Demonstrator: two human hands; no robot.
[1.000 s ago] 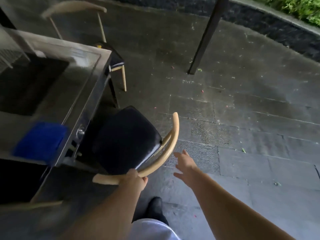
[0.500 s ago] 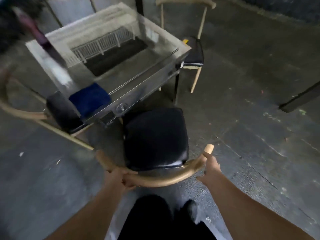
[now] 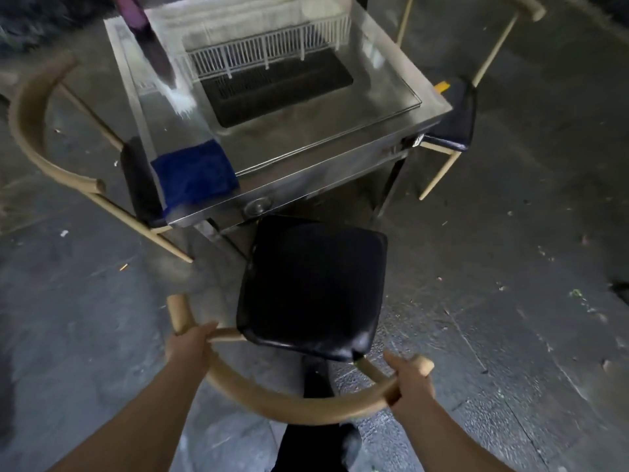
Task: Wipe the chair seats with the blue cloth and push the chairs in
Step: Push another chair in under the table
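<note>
A chair with a black padded seat (image 3: 313,287) and a curved wooden backrest (image 3: 289,408) stands in front of me, its front edge just under the steel table (image 3: 306,172). My left hand (image 3: 190,345) grips the left end of the backrest. My right hand (image 3: 410,383) grips the right end. The blue cloth (image 3: 194,175) lies folded on the table's near left corner, untouched.
A second chair (image 3: 30,107) stands at the table's left side, its dark seat partly under the top. A third chair (image 3: 452,120) is at the right side. The table top has a dark recessed grill (image 3: 279,86). Wet stone floor surrounds everything.
My right hand has come onto the backrest's right end, joining the left. I have swung round behind the chair, so it now faces the table squarely and sits closer to it.
</note>
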